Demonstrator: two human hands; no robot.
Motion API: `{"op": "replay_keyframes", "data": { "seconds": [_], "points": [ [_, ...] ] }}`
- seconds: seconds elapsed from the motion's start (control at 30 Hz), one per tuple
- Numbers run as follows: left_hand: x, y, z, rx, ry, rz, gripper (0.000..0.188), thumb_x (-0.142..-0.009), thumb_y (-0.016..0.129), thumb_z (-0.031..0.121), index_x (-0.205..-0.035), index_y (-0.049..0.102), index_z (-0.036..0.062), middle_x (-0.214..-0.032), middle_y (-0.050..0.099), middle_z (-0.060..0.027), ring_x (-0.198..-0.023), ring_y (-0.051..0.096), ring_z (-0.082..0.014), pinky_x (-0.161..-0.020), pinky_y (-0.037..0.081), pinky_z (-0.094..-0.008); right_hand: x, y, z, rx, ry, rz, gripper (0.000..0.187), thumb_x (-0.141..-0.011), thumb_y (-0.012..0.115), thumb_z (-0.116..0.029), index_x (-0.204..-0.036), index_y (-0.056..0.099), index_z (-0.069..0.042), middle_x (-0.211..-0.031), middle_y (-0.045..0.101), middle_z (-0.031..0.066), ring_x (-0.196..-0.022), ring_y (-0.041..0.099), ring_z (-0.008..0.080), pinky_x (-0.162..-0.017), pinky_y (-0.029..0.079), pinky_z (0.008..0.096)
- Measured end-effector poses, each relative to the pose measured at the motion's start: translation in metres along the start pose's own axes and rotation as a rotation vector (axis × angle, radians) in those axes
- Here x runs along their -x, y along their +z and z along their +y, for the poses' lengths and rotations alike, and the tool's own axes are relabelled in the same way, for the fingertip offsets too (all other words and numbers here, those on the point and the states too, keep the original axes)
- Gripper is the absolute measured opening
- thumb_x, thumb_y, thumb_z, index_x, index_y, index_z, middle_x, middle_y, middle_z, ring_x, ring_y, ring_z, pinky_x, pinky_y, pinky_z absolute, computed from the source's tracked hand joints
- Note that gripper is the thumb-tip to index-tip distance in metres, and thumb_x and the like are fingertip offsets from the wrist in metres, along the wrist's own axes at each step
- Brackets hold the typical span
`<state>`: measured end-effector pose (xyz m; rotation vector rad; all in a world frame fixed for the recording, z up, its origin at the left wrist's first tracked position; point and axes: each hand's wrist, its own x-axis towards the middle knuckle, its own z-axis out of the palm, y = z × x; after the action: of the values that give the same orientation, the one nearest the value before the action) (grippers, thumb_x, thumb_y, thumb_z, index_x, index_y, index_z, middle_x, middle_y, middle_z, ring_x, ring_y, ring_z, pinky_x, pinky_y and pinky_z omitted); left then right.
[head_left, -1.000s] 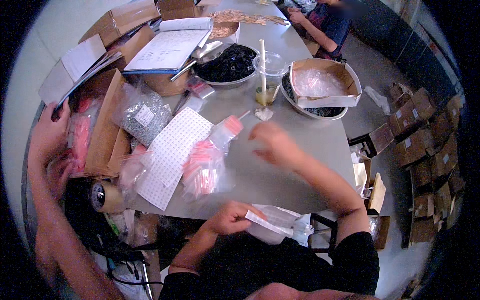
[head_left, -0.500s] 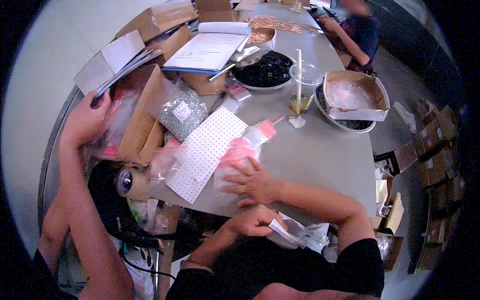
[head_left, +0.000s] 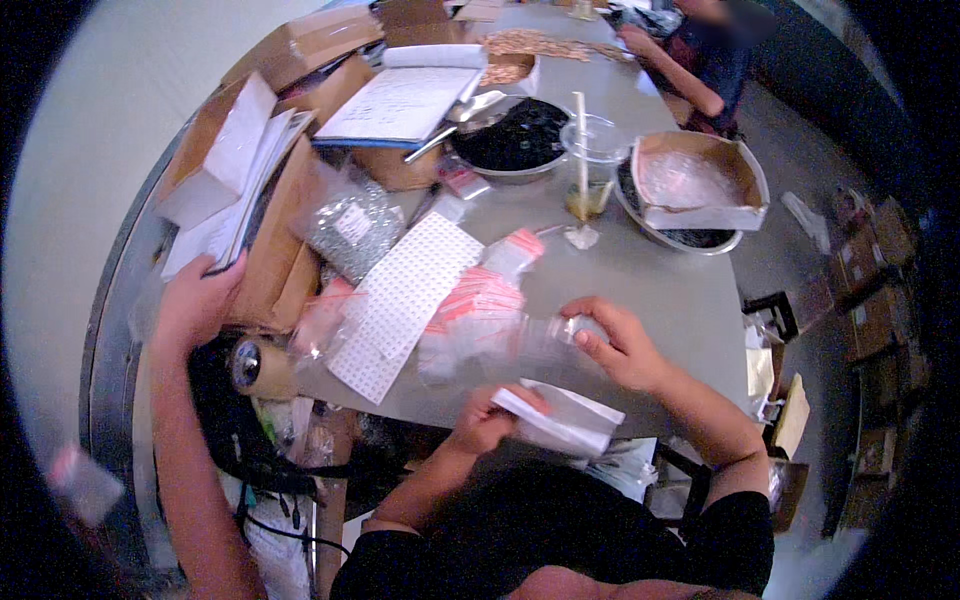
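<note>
My left hand [head_left: 487, 418] grips a translucent bag with white edges [head_left: 565, 425], held above my lap at the table's near edge. Over the table to the right is my right hand [head_left: 620, 345], its thumb and fingers pinching a small clear plastic bag [head_left: 568, 330] smeared by motion. To the left of that hand lies a loose pile of small clear zip bags with red-pink strips [head_left: 480, 300]. White sheets of small printed labels [head_left: 400, 315] lie against the pile's left side.
A co-worker's hand [head_left: 205, 300] at left holds papers [head_left: 235, 215] over a cardboard box [head_left: 275, 235]. Behind stand a bag of metal parts [head_left: 352, 225], a bowl of black pieces [head_left: 515, 140], a plastic cup with straw [head_left: 590, 170] and a carton on a bowl [head_left: 700, 180].
My right hand has left the zip-bag pile and moved right with a small bag. My left hand has lifted its bag slightly. The co-worker's papers have come down nearer.
</note>
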<state>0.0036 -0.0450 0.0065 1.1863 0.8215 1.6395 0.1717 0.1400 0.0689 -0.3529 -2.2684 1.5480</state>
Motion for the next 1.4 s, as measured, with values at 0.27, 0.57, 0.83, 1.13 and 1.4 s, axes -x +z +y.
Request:
{"op": "replay_keyframes", "data": {
  "seconds": [0.27,0.57,0.83,1.13,1.4],
  "points": [
    [-0.043,0.024,0.003,0.375,0.161,0.394,0.018,-0.092,0.056,0.02,-0.086,0.046,0.007,-0.07,0.047,-0.0052,-0.064,0.05,-0.0162,-0.054,0.045,-0.0312,0.065,0.082,0.006,-0.821,0.249,-0.26,0.092,-0.085,0.069,-0.044,-0.144,0.003,-0.018,-0.135,0.038,0.0149,-0.125,0.038,0.0266,-0.105,0.032,0.0415],
    [-0.036,-0.001,-0.036,0.565,-0.003,0.363,0.037,-0.097,0.047,0.032,-0.122,0.047,0.0051,-0.118,0.053,-0.0143,-0.102,0.056,-0.0252,-0.085,0.049,-0.038,0.08,0.074,0.005,-0.754,0.258,0.315,0.063,-0.083,0.07,-0.002,-0.133,0.032,-0.009,-0.102,0.065,0.0119,-0.091,0.063,0.0169,-0.077,0.053,0.031],
    [-0.012,0.03,-0.006,0.305,-0.218,0.33,0.043,-0.098,0.047,0.03,-0.128,0.05,-0.0011,-0.124,0.058,-0.0133,-0.112,0.057,-0.0233,-0.096,0.045,-0.0371,0.101,0.057,0.018,-0.49,0.267,0.663,0.052,-0.086,0.066,-0.003,-0.127,0.035,-0.007,-0.103,0.061,0.0125,-0.089,0.061,0.0163,-0.071,0.052,0.0308],
    [-0.003,0.039,-0.005,-0.129,-0.194,0.431,0.038,-0.089,0.06,0.005,-0.122,0.042,0.0008,-0.105,0.064,-0.0112,-0.087,0.06,-0.0159,-0.079,0.049,-0.0305,0.125,0.049,0.048,-0.345,-0.09,0.406,0.033,-0.078,0.071,-0.005,-0.109,0.061,-0.005,-0.108,0.063,0.0105,-0.096,0.061,0.0205,-0.082,0.049,0.0337],
    [-0.006,0.049,0.018,-0.078,-0.261,0.373,0.069,-0.074,0.073,-0.005,-0.125,0.028,0.007,-0.107,0.062,-0.0141,-0.09,0.061,-0.0205,-0.086,0.049,-0.0337,0.113,0.038,0.002,-0.359,0.098,0.361,0.049,-0.079,0.069,0.001,-0.126,0.058,-0.007,-0.124,0.061,0.014,-0.111,0.059,0.0221,-0.094,0.046,0.034]
  ]
}}
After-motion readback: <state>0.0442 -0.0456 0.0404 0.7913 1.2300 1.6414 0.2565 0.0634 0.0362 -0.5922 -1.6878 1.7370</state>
